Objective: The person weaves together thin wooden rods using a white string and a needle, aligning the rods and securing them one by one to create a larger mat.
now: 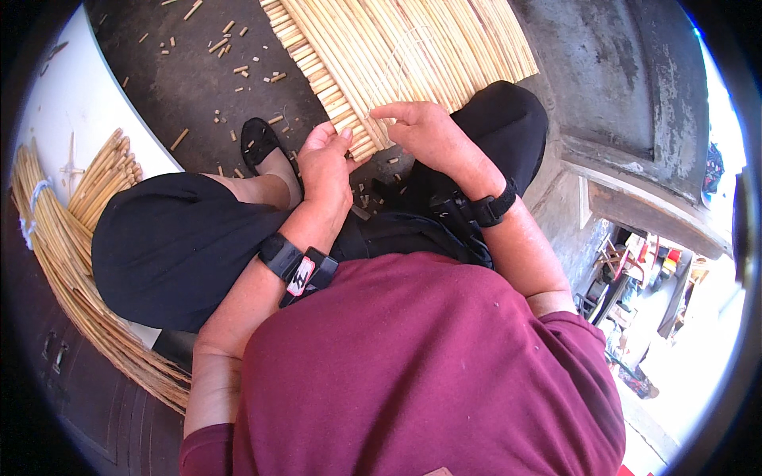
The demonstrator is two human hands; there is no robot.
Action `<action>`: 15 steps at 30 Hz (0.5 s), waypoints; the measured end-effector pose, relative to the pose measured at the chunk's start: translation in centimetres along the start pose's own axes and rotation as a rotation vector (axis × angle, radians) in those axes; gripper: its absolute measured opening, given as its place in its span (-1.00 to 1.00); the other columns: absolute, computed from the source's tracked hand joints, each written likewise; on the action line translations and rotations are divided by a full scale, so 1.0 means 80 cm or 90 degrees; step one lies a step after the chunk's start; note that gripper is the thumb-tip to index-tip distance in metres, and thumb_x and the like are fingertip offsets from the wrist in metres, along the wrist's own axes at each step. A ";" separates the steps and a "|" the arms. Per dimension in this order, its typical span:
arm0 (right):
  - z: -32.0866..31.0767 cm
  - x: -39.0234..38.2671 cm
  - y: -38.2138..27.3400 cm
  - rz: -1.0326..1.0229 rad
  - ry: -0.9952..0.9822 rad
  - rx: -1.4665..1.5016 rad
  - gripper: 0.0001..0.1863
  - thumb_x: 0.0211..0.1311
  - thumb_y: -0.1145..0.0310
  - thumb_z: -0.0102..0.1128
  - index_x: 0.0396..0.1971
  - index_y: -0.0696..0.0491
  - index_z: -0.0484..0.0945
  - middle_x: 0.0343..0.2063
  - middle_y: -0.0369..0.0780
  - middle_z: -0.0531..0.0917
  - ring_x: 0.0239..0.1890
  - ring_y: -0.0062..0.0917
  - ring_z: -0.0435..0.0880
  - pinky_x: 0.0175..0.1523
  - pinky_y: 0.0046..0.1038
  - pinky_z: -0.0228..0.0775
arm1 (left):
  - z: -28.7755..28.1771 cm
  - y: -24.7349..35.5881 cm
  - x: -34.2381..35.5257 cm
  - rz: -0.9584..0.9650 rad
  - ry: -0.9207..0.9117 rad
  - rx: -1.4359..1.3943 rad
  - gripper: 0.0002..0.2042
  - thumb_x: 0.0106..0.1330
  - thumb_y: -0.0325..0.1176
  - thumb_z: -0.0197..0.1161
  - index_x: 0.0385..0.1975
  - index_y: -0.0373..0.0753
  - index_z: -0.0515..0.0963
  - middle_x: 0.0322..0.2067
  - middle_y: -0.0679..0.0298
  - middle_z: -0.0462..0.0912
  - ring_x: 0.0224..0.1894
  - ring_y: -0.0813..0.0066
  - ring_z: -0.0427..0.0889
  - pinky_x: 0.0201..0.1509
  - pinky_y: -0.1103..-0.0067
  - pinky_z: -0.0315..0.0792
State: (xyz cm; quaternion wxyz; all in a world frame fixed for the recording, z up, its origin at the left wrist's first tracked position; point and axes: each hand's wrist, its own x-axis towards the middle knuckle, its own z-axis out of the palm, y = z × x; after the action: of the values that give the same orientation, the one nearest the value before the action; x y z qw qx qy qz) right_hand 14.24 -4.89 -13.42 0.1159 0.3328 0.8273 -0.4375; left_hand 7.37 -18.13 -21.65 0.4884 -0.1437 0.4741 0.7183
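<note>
A mat of pale reed stalks point(468, 55), laid side by side, spreads out in front of me at the top of the view. At its near left corner, my left hand point(324, 163) pinches the ends of the last stalks between thumb and fingers. My right hand point(425, 135) is closed just over the near edge of the mat, its index finger reaching left to a thin pale string point(413, 40). This string lies in loose loops across the stalks and runs toward that fingertip. The right thumb is mostly hidden.
Cut reed pieces point(240, 70) litter the dark floor point(190, 95). On my left, a long tied bundle of reeds point(59, 246) lies over a white board point(87, 87). A grey wooden panel point(603, 79) stands at the right, with a clutter of items point(635, 270) below it.
</note>
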 end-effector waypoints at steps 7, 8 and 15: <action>-0.002 0.004 0.000 0.135 -0.032 0.146 -0.65 0.15 0.45 0.03 -0.06 0.01 0.63 -0.65 -0.41 0.50 -0.61 -0.75 0.44 -0.42 -0.66 0.40 | 0.001 0.000 0.001 0.003 0.010 0.002 -0.85 0.38 -0.45 0.03 -0.14 -0.33 0.46 -0.26 0.18 0.63 -0.31 0.46 0.65 -0.27 0.50 0.60; -0.003 0.004 -0.002 0.135 -0.033 0.147 -0.65 0.15 0.45 0.03 -0.06 0.01 0.63 -0.65 -0.41 0.50 -0.61 -0.75 0.44 -0.42 -0.66 0.40 | 0.001 0.001 0.001 0.007 0.005 0.003 -0.84 0.38 -0.45 0.04 -0.13 -0.34 0.46 -0.26 0.18 0.63 -0.32 0.45 0.65 -0.27 0.51 0.60; -0.005 0.013 -0.002 0.128 -0.044 0.116 -0.66 0.14 0.43 0.01 -0.09 0.06 0.64 -0.63 -0.29 0.56 -0.61 -0.69 0.50 -0.45 -0.60 0.41 | 0.000 0.002 0.003 0.018 -0.004 0.006 -0.84 0.38 -0.44 0.04 -0.13 -0.35 0.46 -0.26 0.17 0.63 -0.32 0.44 0.65 -0.29 0.52 0.60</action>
State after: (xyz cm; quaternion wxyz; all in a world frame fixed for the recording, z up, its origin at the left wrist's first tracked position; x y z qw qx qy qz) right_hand 13.40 -4.16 -13.63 0.1564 0.4080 0.7421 -0.5084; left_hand 7.13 -18.01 -21.74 0.4804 -0.1323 0.4780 0.7233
